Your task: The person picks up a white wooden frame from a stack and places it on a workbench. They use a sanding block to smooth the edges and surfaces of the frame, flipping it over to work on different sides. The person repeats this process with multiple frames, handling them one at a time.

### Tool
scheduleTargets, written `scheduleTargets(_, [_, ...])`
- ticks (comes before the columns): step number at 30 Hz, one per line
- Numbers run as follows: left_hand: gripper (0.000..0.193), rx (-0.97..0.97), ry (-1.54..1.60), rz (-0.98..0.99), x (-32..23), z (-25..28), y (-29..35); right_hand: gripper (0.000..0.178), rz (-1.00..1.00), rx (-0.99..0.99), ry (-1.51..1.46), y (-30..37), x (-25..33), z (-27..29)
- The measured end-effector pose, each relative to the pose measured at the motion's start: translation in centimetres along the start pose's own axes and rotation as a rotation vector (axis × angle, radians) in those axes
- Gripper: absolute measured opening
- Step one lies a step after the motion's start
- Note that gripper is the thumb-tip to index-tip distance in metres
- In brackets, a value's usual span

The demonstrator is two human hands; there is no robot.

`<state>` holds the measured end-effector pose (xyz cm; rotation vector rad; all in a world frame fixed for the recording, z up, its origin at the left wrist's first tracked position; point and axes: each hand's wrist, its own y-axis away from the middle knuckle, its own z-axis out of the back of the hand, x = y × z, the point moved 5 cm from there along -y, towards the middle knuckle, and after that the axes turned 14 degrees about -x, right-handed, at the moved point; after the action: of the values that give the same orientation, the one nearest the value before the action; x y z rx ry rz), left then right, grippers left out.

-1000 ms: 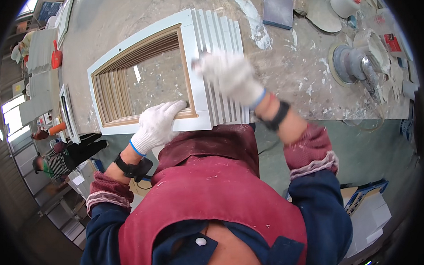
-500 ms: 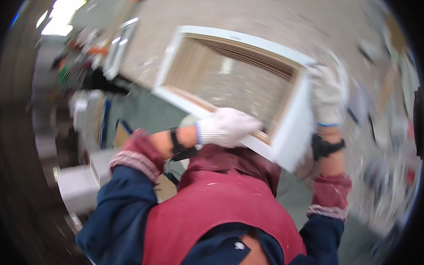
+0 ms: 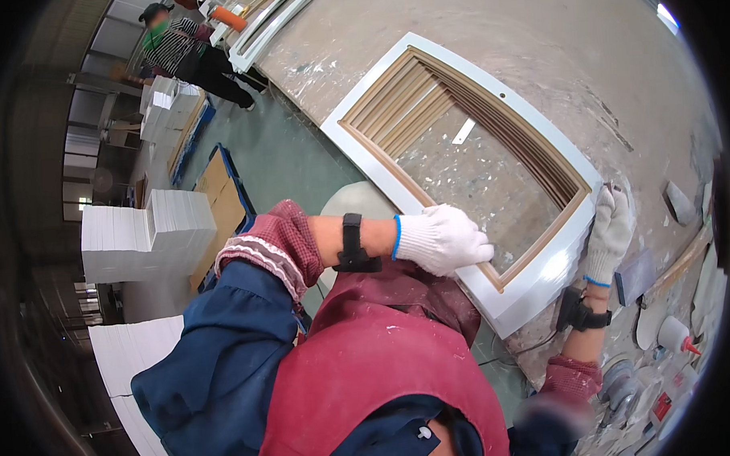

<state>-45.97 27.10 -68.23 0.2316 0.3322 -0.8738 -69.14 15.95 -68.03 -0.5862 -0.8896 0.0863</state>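
Note:
A stack of white rectangular frames (image 3: 403, 174) with brown inner edges lies on the worktable, its near edge by my body. My left hand (image 3: 444, 240), in a white knit glove with a blue cuff, is closed over the near rail, its fingers curled to the inner edge. At the right end, my right hand (image 3: 609, 237), gloved alike, is held against the outer side near the corner. Its fingers point away from me; their undersides are hidden. Through the opening, a small white strip (image 3: 464, 131) shows on the tabletop.
The worktable (image 3: 552, 53) is scuffed and spotted. A white bottle with a red tip (image 3: 676, 335) and a grey block (image 3: 636, 276) are at the right. White stacked boards (image 3: 148, 235) stand left. Another person (image 3: 190, 53) stands far left near another white frame (image 3: 269, 26).
The view has turned and become sharp. The stack of frames now appears farther right and more steeply angled, with both hands still at it. The left hand remains on the near rail.

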Motion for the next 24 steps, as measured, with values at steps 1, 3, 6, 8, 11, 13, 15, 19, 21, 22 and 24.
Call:
scheduleTargets(1, [0.051, 0.007, 0.007, 0.006, 0.1, -0.2, 0.1, 0.020, -0.012, 0.029, -0.022, 1.5, 0.2, -0.4])
scheduleTargets(3, [0.050, 0.018, 0.009, 0.017, 0.5, -0.3, 0.2, 0.020, -0.030, 0.080, -0.071, 6.8, 1.7, -0.2])
scheduleTargets(6, [0.037, -0.048, -0.007, 0.031, 0.7, 0.8, 0.2, 0.011, 0.317, 0.244, -0.085, 16.1, 7.8, 2.5])
scheduleTargets(8, [0.027, -0.153, 0.059, 0.031, 1.0, 0.4, 0.1, 0.016, 0.373, 0.492, -0.057, 15.8, 9.2, 3.3])
scheduleTargets(11, [0.036, 0.015, 0.047, 0.082, 1.3, -0.1, -0.6, 0.032, 0.294, 0.217, 0.118, 9.8, 2.7, -0.4])
scheduleTargets(13, [0.059, 0.074, -0.006, 0.120, 0.6, 0.4, -0.9, 0.031, 0.068, 0.117, 0.002, 2.4, -0.6, -1.2])
scheduleTargets(15, [0.062, 0.027, -0.043, 0.096, 0.5, -0.3, -1.1, 0.041, 0.090, 0.002, 0.005, 0.0, -2.6, -1.3])
scheduleTargets(19, [0.053, 0.070, -0.070, 0.082, -0.5, 0.4, -1.9, 0.009, 0.380, 0.035, 0.105, 11.5, 3.0, 1.1])
scheduleTargets(21, [0.056, 0.059, -0.071, 0.084, -0.5, 0.0, -1.5, 0.010, 0.207, 0.485, 0.110, 16.5, 7.6, 3.3])
scheduleTargets(22, [0.058, 0.045, -0.076, 0.067, -0.3, -0.2, -1.2, 0.009, 0.198, 0.458, 0.133, 16.4, 7.3, 3.5])
scheduleTargets(24, [0.059, 0.048, -0.085, 0.063, -0.6, -0.3, -1.0, 0.010, 0.173, 0.405, 0.168, 15.4, 5.6, 2.6])
